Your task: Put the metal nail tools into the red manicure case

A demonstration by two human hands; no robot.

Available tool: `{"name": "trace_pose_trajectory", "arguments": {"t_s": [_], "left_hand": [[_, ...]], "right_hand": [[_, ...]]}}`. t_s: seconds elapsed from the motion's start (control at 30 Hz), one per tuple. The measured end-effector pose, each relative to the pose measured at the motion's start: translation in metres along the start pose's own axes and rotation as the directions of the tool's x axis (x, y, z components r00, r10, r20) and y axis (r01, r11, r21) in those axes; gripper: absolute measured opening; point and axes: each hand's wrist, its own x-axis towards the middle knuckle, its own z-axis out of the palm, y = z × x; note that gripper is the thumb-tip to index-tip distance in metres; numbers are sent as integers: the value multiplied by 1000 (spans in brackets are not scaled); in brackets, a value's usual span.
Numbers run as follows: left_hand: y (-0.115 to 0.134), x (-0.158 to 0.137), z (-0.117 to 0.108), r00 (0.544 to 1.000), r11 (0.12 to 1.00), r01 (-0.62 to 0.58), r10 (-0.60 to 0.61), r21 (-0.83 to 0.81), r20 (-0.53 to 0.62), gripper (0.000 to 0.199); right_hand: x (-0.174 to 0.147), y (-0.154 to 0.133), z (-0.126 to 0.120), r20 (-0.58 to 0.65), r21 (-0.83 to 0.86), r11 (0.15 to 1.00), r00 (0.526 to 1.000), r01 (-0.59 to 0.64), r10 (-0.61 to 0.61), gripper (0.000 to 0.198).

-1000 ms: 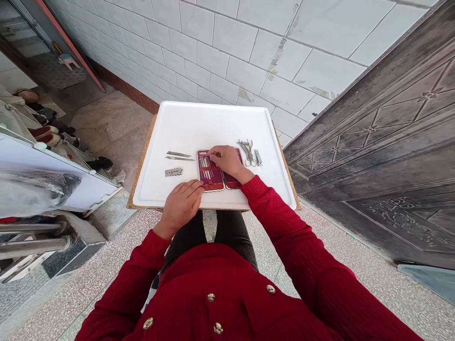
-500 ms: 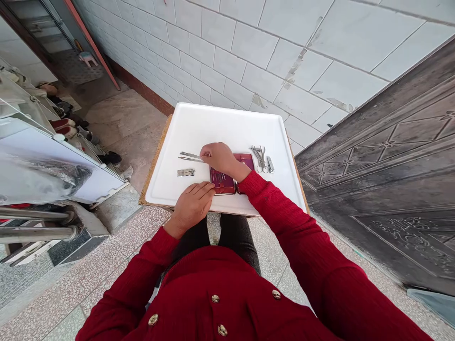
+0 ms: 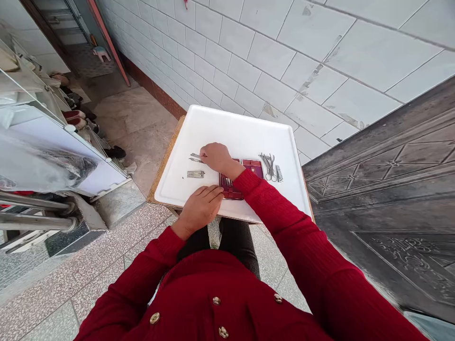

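Observation:
A manicure case (image 3: pixel 232 194) with a dark red lining lies opened out on a white tray (image 3: pixel 170 192), with several slim metal tools in its left half. My left hand (image 3: pixel 202 208) rests its outstretched fingers on the case's near left corner. Reaching across the case, my right hand (image 3: pixel 217 157) has its fingers curled together at the right ends of two slender metal tools (image 3: pixel 195 158). Whether it grips one of them is hidden. Nail clippers (image 3: pixel 195 174) lie just nearer to me. Scissors-like tools (image 3: pixel 269 166) and a smaller nail clipper (image 3: pixel 279 173) lie right of the case.
The tray sits on a board with a brown edge (image 3: pixel 167 163). Behind it stands a tiled wall (image 3: pixel 227 61), and on the right a dark patterned metal door (image 3: pixel 384 189). A shoe rack (image 3: pixel 71 156) and metal rails (image 3: pixel 39 213) are at the left.
My view has shifted, so the tray appears farther right. My right hand has moved left over the tray, covering more of the slender tools. My left hand stays at the case's corner.

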Motion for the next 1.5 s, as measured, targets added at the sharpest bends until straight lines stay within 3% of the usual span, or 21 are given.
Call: {"name": "trace_pose_trajectory", "arguments": {"t_s": [0.3,0.63,1.13,1.5], "left_hand": [[-1,-4,5,1000,1000,5,-5,-17,1,27],[-1,-5,6,1000,1000,5,-5,-4,-3,26],[1,-6,6,999,999,36,-35,-23,29,27],[2,-7,8,999,999,40,-39,-13,29,25]], "right_hand": [[11,-11,9,16,-220,974,998,58,-56,33],[2,-22,-2,91,-262,934,970,243,-227,35],[14,-18,10,51,-247,954,985,170,-163,30],[18,-27,9,78,-247,950,981,190,-176,35]]}}
